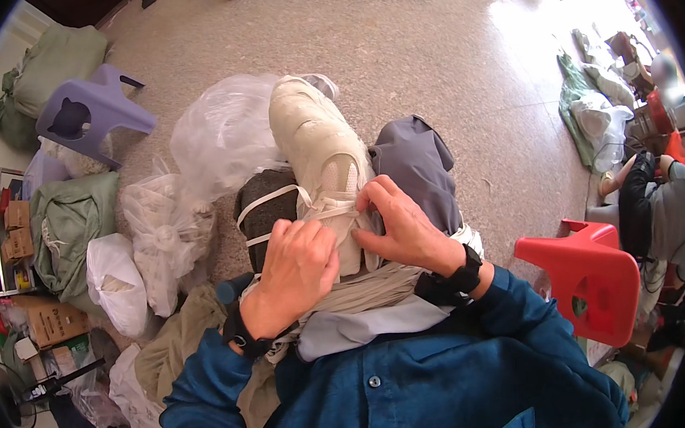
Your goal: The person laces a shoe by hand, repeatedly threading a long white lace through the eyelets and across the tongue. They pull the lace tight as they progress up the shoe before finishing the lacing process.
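On my lap lies a long cream bundle (306,123) that looks like shoe uppers nested in one another. The nearest upper (341,173) has a mesh tongue and faces me. A white lace (276,195) loops from it over my dark grey left knee. My left hand (301,254) is closed at the upper's left side; the lace seems to run into its fingers, which are mostly hidden. On the other side, my right hand (396,221) has thumb and index finger curled at the upper's edge, pinching by the lace crossing.
A clear plastic bag (225,130) lies beyond my left knee. A purple stool (93,113) stands far left among sacks and white bags (117,287). At right is a red stool (584,274). Another person's legs (642,196) show at the right edge.
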